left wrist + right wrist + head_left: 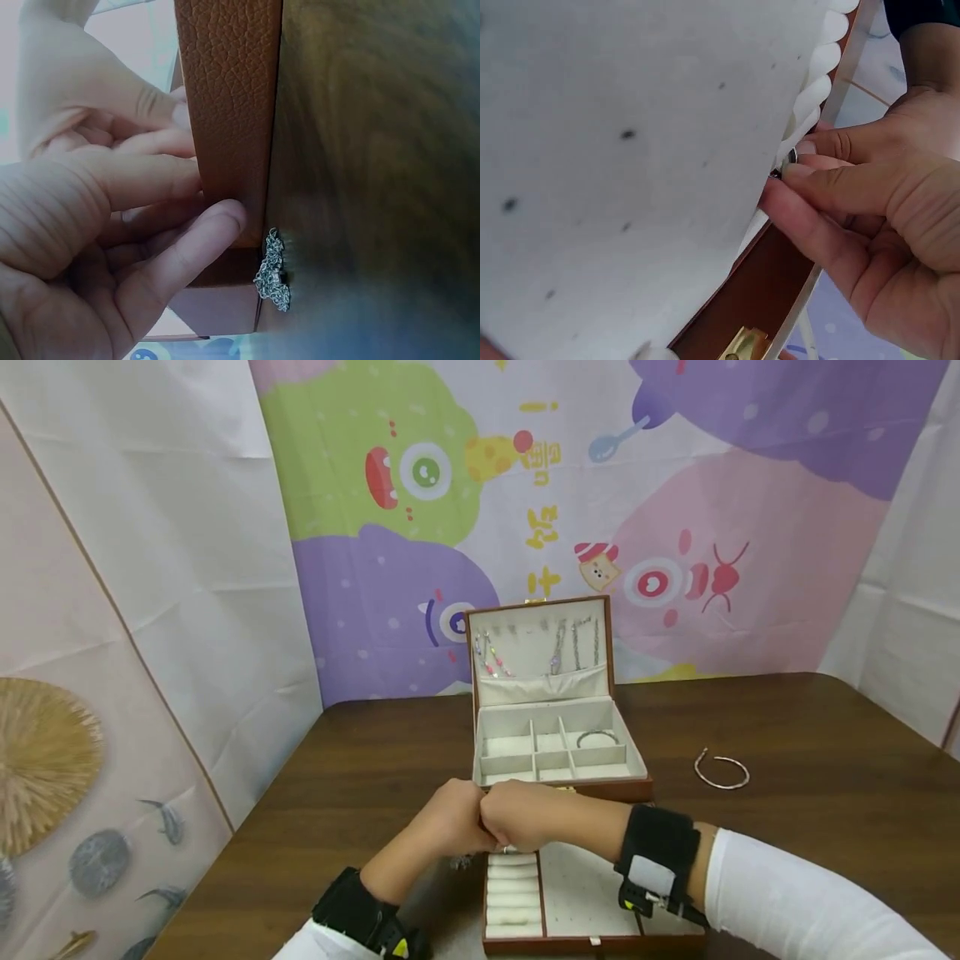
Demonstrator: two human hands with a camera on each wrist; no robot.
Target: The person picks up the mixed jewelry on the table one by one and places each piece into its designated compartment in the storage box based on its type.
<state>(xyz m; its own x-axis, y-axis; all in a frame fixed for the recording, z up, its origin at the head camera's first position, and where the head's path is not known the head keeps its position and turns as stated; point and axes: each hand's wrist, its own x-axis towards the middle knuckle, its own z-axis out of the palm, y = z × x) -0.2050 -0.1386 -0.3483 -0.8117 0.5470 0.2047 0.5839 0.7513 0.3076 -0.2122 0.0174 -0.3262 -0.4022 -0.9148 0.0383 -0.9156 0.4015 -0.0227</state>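
Both hands are right together now, knuckle to knuckle over the far left corner of the tray, and here's the grip: the right hand has thumb and forefinger in a tight pinch, next to no gap between them, and a small silvery ring sits right there at the thumb tip! The left hand is pressed in close, fingers bent inward, one fingertip just beside that same ring; its thumb stands apart from the forefinger, lying across the brown leather side wall. Whether the left fingers hold the ring too, I can't tell, they're bunched behind one another. And the ring itself? Up at the far end of the padded white ring rolls, close against them; whether any of it is tucked in the slot is hidden by the fingers. Down on the table, just outside that wall and near the left thumb, lies a little heap of silver chain. Beyond the hands stands the jewelry box, lid raised, necklaces hanging inside, one bangle in a back-right compartment, and a silver bracelet well off to the right.
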